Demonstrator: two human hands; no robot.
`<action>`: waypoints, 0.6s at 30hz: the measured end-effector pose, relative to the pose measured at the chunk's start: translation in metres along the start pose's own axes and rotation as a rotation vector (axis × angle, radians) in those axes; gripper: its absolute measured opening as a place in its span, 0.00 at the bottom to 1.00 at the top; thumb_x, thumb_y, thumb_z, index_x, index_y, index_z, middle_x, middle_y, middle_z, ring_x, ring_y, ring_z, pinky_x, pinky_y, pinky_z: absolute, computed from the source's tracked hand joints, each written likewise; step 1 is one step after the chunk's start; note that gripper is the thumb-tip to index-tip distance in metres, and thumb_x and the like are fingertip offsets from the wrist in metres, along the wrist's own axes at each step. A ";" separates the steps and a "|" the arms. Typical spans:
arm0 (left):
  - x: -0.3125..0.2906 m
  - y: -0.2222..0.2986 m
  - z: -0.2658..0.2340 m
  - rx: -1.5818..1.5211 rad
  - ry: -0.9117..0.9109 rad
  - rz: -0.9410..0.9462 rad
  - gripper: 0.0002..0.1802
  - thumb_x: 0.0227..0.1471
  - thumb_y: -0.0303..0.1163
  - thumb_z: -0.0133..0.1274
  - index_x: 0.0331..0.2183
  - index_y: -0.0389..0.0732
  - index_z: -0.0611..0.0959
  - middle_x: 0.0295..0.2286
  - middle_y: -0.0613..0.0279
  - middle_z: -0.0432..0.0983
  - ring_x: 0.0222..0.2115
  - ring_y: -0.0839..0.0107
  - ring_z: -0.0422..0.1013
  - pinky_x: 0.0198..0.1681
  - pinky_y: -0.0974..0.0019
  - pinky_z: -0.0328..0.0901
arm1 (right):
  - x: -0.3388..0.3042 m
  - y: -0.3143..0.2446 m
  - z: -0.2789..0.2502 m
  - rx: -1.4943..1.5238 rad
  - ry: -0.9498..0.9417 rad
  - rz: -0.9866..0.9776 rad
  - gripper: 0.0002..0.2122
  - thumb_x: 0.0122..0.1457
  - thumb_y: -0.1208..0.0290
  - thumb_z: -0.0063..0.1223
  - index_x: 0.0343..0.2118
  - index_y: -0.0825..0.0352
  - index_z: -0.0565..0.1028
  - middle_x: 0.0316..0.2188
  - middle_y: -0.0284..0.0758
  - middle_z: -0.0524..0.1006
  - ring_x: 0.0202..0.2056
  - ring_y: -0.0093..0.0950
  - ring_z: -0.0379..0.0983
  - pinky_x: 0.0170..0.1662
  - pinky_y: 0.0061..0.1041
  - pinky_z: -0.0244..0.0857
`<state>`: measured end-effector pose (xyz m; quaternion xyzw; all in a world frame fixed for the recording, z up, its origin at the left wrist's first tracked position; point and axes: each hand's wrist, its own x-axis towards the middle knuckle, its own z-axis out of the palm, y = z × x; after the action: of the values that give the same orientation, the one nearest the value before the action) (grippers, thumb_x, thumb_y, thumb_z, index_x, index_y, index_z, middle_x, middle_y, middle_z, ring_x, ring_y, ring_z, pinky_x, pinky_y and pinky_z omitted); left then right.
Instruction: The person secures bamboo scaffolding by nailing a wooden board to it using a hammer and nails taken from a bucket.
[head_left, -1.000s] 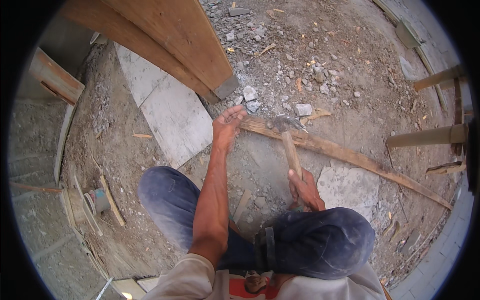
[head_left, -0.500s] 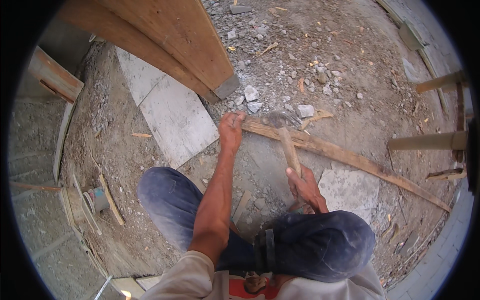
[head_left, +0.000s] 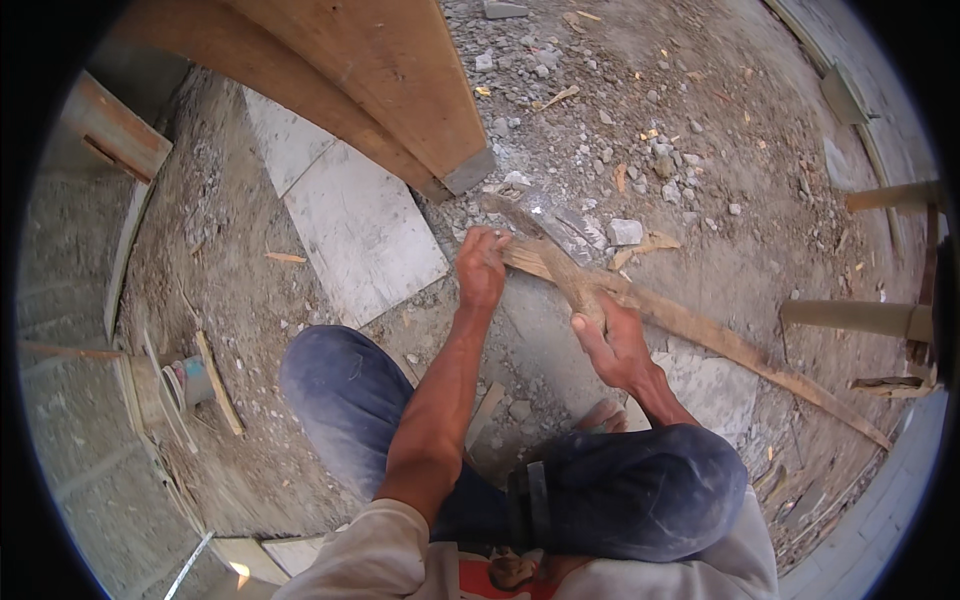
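My left hand [head_left: 482, 265] is closed round the near-left end of a long, narrow wooden strip [head_left: 720, 345], which slants down to the right over the ground. In my right hand [head_left: 618, 345] is a hammer [head_left: 562, 265], gripped low on its wooden handle. The handle crosses above the strip, pointing up and left, just right of my left fingers. Motion smears the hammer's head, so its exact place and any contact are hard to make out. Both forearms reach out over my bent knees.
Large brown timbers [head_left: 370, 95] stand at the upper left, beside a pale flat board [head_left: 365, 235]. Rubble [head_left: 665, 165] and wood chips litter the dirt beyond the strip. Wooden poles [head_left: 860, 318] jut in at the right. Another pale slab [head_left: 710, 390] lies under the strip.
My right hand has moved up toward the strip, and the hammer has tilted further left, its head end now beyond the strip. My left hand keeps its grip on the strip's end.
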<state>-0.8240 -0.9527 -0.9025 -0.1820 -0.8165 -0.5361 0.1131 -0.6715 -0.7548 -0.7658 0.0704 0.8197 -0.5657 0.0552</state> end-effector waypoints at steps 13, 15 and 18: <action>0.001 -0.006 0.006 0.069 -0.032 -0.029 0.06 0.56 0.15 0.58 0.36 0.32 0.85 0.35 0.49 0.79 0.36 0.52 0.79 0.42 0.56 0.73 | 0.002 -0.025 -0.018 -0.023 -0.006 0.093 0.29 0.73 0.44 0.50 0.47 0.74 0.78 0.28 0.50 0.80 0.31 0.41 0.78 0.38 0.42 0.69; 0.001 -0.004 0.006 0.083 -0.033 -0.031 0.02 0.58 0.19 0.61 0.35 0.33 0.86 0.34 0.50 0.79 0.35 0.52 0.78 0.41 0.56 0.72 | 0.011 -0.015 -0.020 -0.187 -0.079 0.143 0.30 0.72 0.43 0.50 0.48 0.74 0.78 0.28 0.49 0.80 0.31 0.41 0.78 0.38 0.42 0.69; 0.002 0.002 0.002 0.121 -0.055 -0.045 0.03 0.59 0.20 0.61 0.36 0.32 0.86 0.33 0.51 0.78 0.35 0.52 0.76 0.41 0.55 0.71 | 0.021 -0.006 -0.030 -0.300 -0.225 0.347 0.29 0.72 0.43 0.51 0.49 0.73 0.77 0.26 0.44 0.78 0.30 0.36 0.77 0.36 0.40 0.68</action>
<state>-0.8247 -0.9498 -0.9007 -0.1709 -0.8542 -0.4829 0.0894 -0.6934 -0.7278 -0.7528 0.1374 0.8588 -0.4242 0.2522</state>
